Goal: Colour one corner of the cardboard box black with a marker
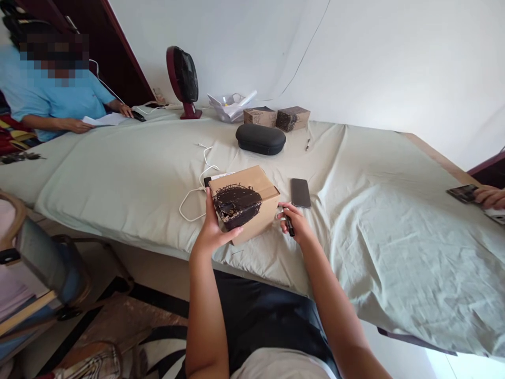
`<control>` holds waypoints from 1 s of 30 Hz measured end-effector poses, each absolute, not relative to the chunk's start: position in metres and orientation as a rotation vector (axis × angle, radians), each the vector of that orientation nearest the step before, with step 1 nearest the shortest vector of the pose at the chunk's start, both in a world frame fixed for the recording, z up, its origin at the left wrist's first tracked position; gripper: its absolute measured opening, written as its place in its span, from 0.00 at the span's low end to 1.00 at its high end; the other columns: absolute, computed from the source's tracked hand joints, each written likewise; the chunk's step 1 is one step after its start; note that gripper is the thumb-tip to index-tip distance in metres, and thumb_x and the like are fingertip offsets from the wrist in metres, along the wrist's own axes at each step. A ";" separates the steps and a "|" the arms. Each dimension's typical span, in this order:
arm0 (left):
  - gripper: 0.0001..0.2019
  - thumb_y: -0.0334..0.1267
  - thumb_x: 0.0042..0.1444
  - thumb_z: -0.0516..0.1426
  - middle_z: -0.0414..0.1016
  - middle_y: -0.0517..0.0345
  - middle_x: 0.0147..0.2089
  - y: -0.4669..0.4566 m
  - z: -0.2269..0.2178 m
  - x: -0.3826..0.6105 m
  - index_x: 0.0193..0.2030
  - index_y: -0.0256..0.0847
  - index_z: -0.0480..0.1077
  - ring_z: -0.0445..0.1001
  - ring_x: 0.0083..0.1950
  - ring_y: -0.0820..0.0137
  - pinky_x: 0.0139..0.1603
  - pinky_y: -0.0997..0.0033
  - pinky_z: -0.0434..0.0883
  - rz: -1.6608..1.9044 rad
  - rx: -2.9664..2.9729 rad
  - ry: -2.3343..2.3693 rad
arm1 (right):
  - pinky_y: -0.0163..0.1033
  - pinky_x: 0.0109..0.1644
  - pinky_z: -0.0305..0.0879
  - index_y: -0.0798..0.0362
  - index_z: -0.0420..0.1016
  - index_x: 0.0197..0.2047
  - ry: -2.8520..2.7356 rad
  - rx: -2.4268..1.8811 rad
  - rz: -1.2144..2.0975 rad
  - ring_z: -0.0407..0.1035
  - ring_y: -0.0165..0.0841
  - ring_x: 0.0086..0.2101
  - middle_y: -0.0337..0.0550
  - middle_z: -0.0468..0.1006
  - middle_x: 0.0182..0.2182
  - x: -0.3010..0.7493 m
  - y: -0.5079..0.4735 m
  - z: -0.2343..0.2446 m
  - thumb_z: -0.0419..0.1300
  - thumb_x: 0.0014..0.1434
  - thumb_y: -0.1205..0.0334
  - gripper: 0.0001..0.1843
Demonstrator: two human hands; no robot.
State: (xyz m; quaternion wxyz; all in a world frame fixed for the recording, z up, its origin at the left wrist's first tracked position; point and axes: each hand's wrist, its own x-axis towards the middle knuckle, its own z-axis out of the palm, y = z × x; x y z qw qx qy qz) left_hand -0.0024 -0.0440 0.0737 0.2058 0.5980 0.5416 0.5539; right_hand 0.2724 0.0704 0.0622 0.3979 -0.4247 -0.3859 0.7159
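Note:
A small cardboard box (252,181) stands at the near edge of the cloth-covered table (130,173). One of its faces is scribbled over in black. My left hand (213,229) cups the box's lower left corner and tilts it toward me. My right hand (296,223), just right of the box, is closed round a black marker (289,225). A dark phone (300,192) lies flat just beyond my right hand.
A white cable (195,197) loops left of the box. Farther back lie a black oval case (260,139), two more boxes (276,118), a pen (307,144) and a red fan (183,79). A person in blue sits at the far left; another hand (491,197) holds cards at the right edge.

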 end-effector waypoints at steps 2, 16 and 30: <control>0.70 0.52 0.52 0.73 0.42 0.36 0.85 -0.040 0.070 -0.002 0.85 0.54 0.24 0.49 0.86 0.45 0.83 0.35 0.51 1.546 1.666 1.472 | 0.35 0.19 0.60 0.48 0.72 0.48 -0.942 -0.982 1.800 0.66 0.29 0.17 0.35 0.78 0.27 0.281 0.065 0.073 0.65 0.60 0.49 0.17; 0.63 0.59 0.47 0.73 0.57 0.36 0.76 -0.057 0.146 0.065 0.85 0.51 0.46 0.58 0.76 0.34 0.75 0.27 0.57 1.413 1.797 2.224 | 0.37 0.23 0.62 0.45 0.73 0.50 -1.626 -0.398 1.188 0.67 0.31 0.17 0.35 0.79 0.23 0.256 -0.035 0.162 0.61 0.70 0.33 0.24; 0.58 0.53 0.48 0.73 0.56 0.39 0.76 -0.066 0.155 0.081 0.83 0.54 0.51 0.60 0.75 0.34 0.72 0.29 0.62 1.314 1.925 2.170 | 0.33 0.26 0.64 0.48 0.75 0.38 -1.811 -0.651 0.321 0.68 0.26 0.21 0.31 0.77 0.24 0.240 -0.033 0.212 0.66 0.61 0.66 0.05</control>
